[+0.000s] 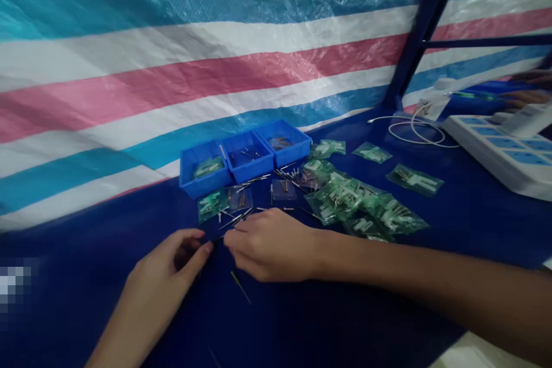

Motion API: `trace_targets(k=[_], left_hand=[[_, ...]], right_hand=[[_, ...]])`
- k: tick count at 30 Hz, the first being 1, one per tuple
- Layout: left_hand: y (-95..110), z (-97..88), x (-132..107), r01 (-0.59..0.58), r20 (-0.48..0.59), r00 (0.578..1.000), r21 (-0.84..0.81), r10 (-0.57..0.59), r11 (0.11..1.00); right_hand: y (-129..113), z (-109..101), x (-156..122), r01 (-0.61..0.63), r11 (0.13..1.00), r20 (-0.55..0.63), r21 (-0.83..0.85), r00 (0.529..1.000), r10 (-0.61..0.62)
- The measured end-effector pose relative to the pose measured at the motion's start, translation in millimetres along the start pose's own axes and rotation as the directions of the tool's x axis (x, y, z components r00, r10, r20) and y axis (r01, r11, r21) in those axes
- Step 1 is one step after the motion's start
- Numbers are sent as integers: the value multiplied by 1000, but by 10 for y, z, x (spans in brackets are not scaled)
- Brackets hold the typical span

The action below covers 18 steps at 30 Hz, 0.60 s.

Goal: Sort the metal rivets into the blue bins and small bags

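My left hand point(166, 267) hovers over the dark blue table with its fingers curled and a gap between thumb and fingertips. Close beside it, my right hand point(271, 244) is closed, fingers pinched together and pointing left. What it grips is hidden; a thin dark rod point(218, 238) shows between the two hands. Just beyond the right fingertips lie loose thin metal pins point(236, 219) resembling pop rivets. A single pin with a yellowish end point(235, 279) lies on the table below the hands.
Three joined blue bins point(248, 175) stand behind the hands, holding small packets and pins. Green-printed plastic bags point(345, 195) of parts are heaped right. Further right are a white cable point(414, 126), a white compartmented device point(495, 149) and another person's hands point(530, 98). A striped tarp point(259, 75) hangs behind.
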<state>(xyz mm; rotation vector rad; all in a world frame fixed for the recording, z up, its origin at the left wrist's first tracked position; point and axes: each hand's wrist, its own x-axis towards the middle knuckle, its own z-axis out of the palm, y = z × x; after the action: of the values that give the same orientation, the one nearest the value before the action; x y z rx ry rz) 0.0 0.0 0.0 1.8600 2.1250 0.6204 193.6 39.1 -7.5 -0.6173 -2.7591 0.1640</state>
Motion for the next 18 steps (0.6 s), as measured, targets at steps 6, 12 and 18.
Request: trace_targets(k=[6,12,18], left_hand=[[105,200,377,-219,-44,967,357,251,908],[26,257,573,-248,1,963,388,269,888],[269,103,369,-305,-221,896,325,385,895]], right_hand=[[73,67,-71,-105,990,-111,94,987,115],[30,91,-93,-60,991,-156,119,985,78],[81,122,-58,-115,968,-332,225,924,187]])
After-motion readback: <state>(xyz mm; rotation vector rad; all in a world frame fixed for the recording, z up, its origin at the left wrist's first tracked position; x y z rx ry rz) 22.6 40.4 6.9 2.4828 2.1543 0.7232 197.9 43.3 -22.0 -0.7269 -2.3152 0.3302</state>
